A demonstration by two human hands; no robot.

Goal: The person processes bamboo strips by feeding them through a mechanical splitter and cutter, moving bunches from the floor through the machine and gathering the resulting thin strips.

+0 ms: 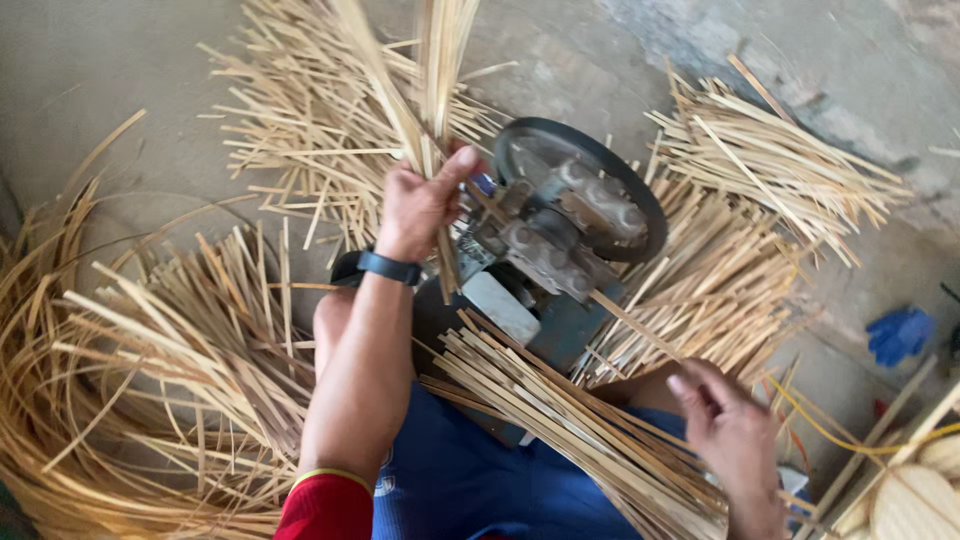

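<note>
My left hand (420,203) is raised above the machine and grips a bunch of thin bamboo strips (430,70) that stand upright out of the fist. A dark band sits on that wrist. My right hand (730,430) rests low at the right on a long bundle of bamboo strips (560,420) lying across my lap, fingers curled over its end. Between the hands stands a small grey-blue machine (550,240) with metal rollers and a black belt wheel (590,160). One single strip (630,320) sticks out of the machine toward my right hand.
Loose piles of cut strips lie on the concrete floor at the back (300,120), at the right (770,160) and at the left (190,330). Curled long shavings (40,400) heap at the far left. A blue glove (900,335) lies at the right edge.
</note>
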